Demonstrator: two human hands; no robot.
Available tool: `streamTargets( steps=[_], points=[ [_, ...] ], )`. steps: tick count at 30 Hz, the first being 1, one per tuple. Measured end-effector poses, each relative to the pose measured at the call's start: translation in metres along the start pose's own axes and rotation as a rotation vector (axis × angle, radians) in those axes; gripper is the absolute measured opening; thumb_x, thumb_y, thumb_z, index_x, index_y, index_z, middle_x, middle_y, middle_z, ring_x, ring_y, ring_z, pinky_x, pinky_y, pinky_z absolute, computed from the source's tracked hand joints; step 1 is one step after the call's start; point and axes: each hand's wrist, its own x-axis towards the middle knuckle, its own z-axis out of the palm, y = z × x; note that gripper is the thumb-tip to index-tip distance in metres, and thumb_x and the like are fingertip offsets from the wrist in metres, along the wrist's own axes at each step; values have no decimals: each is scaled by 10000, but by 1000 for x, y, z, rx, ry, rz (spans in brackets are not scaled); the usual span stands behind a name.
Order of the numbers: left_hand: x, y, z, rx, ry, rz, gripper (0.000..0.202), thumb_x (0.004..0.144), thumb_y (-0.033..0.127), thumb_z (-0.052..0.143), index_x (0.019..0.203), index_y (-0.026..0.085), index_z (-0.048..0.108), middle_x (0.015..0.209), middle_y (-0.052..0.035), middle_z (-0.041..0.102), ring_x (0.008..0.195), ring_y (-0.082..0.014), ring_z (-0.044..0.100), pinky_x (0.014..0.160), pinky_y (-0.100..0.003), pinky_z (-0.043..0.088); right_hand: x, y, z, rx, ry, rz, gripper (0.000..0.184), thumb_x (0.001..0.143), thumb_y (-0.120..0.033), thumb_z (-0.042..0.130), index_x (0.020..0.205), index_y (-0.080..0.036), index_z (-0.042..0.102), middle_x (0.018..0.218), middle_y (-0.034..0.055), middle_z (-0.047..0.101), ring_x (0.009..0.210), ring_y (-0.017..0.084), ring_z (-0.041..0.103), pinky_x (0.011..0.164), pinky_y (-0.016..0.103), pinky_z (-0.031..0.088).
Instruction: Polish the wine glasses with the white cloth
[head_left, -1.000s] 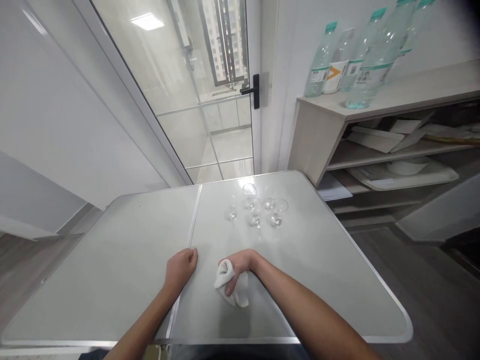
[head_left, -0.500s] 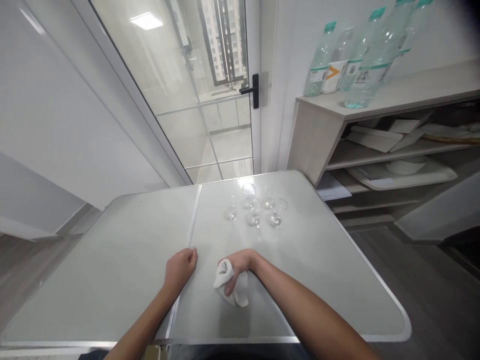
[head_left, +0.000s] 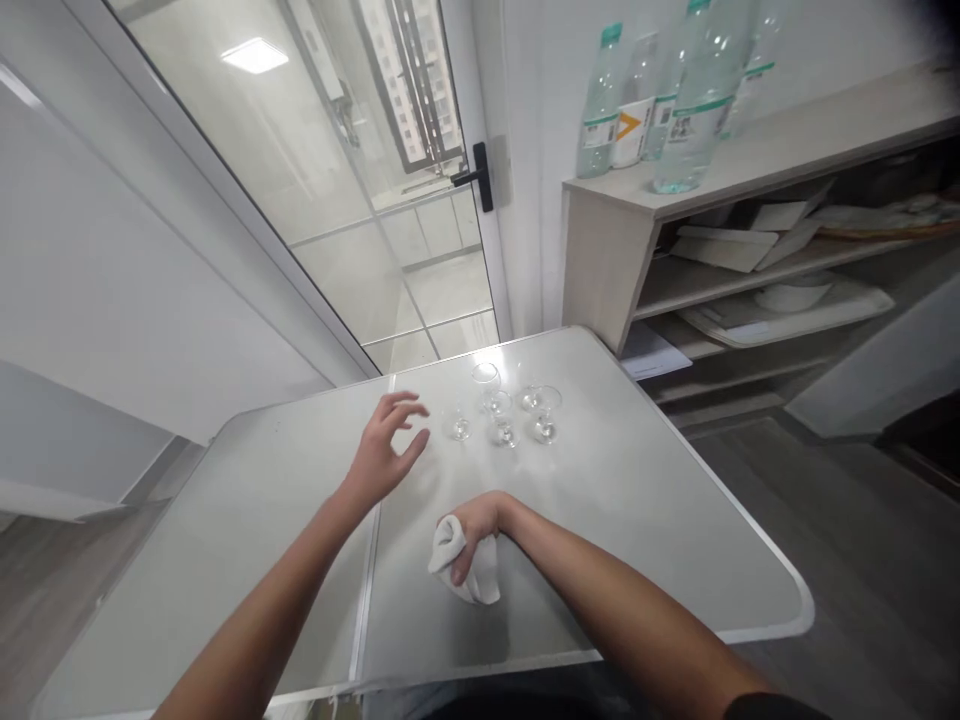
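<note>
My right hand (head_left: pixel 474 530) is wrapped round a crumpled white cloth (head_left: pixel 447 548) over the near part of the table. Farther up the table, my left hand (head_left: pixel 388 448) is raised with its fingers apart and nothing in them. Just right of its fingertips stands a clear stemmed glass (head_left: pixel 460 428), not touched by the hand. Several more such glasses are grouped beside it, among them a front middle glass (head_left: pixel 504 432) and a front right glass (head_left: pixel 544 428). Their see-through outlines overlap, so the back ones are hard to make out.
The pale table (head_left: pixel 637 520) has a metal seam and a metal rim. Beyond it is a glass door with a black handle (head_left: pixel 476 178). At the right, a wooden shelf unit (head_left: pixel 600 250) carries several plastic bottles (head_left: pixel 600 110), with papers and a tray (head_left: pixel 795 310) inside.
My left hand has lifted from the table seam, moved forward toward the glasses and opened from a fist. My right hand stays with the cloth. The whole view has shifted slightly.
</note>
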Motion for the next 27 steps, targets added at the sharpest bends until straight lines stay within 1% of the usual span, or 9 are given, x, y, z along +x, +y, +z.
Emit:
streamTargets(
  steps=[4,6,9,11,14,17,20,22,27],
  points=[
    [72,31,0,61,-212,150,368,951,304,597,1317,294,563,1481,-90,464,1200,-233,596,946,-390,576,2,4,-1,47,25,14,542,414,-361,1022,815,-119,749,791,-39,745,703,140,684,666,204,559],
    [95,33,8,127,-306,146,434,914,293,648,1337,298,554,1487,-96,456,1121,-235,626,922,-403,569,2,5,-2,59,17,14,553,392,-337,1027,821,-118,755,790,-43,751,692,133,684,673,202,565],
    [116,28,23,183,-413,78,479,875,276,690,1333,288,550,1466,-107,472,1003,-221,649,879,-404,559,3,5,-4,59,-3,10,517,419,-325,1025,810,-114,760,786,-37,758,696,135,692,681,205,576],
    [123,25,33,181,-464,56,462,880,283,684,1322,278,548,1443,-114,487,940,-202,649,849,-387,553,3,5,-5,61,-4,16,495,452,-331,1019,816,-113,765,797,-32,763,703,141,700,687,211,584],
    [124,26,46,144,-491,104,442,891,282,672,1312,276,538,1429,-118,494,902,-182,644,835,-365,547,5,6,-5,69,-1,24,491,456,-333,1020,814,-114,767,805,-31,764,708,149,708,697,220,590],
    [121,30,57,165,-495,122,481,899,243,653,1351,296,499,1546,-129,381,872,-174,650,840,-388,554,6,6,-6,74,4,34,501,441,-343,1022,806,-115,766,812,-29,764,722,157,716,710,224,587],
    [119,34,64,284,-445,85,529,886,165,640,1369,306,478,1631,-138,248,1026,-249,658,935,-468,536,6,6,-5,92,11,59,498,433,-343,1021,796,-117,764,810,-33,760,719,160,721,709,229,584],
    [119,36,65,318,-436,94,544,885,146,635,1376,311,469,1632,-135,247,1162,-308,623,999,-509,508,5,5,-4,112,19,64,490,439,-323,1019,807,-120,767,812,-41,759,717,157,721,718,230,583],
    [118,39,68,312,-556,162,513,926,127,555,1383,337,452,1661,-95,253,1278,-340,567,1026,-529,504,4,5,-4,148,35,44,498,462,-288,1015,877,-148,778,862,-54,769,746,152,723,739,226,588]
  ],
)
